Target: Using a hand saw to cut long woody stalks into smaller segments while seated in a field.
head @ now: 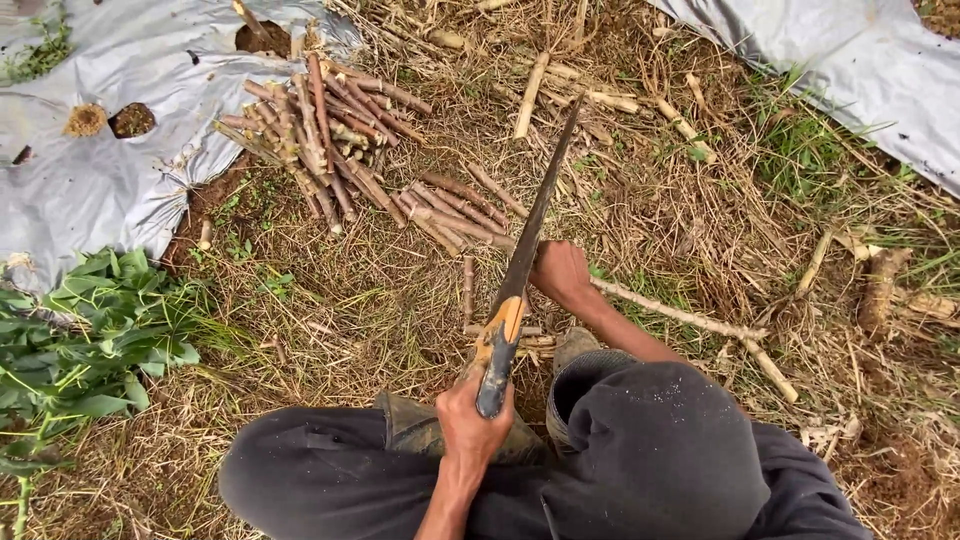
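My left hand (470, 425) grips the dark and orange handle of a hand saw (530, 225). Its long blade points away from me, up and to the right. My right hand (560, 273) is closed around a long pale stem (690, 320), which lies on the ground and runs off to the right. The saw blade crosses just left of my right hand, beside the held end of the stem. A few short cut pieces (467, 285) lie under the blade near my boots (575, 345).
Piles of short brown cut stems (330, 130) lie ahead on the left on dry grass. Grey plastic sheets (90, 180) cover the soil at the left and top right. Green leafy branches (90, 340) lie at the left. Loose stems and roots (880, 285) are scattered on the right.
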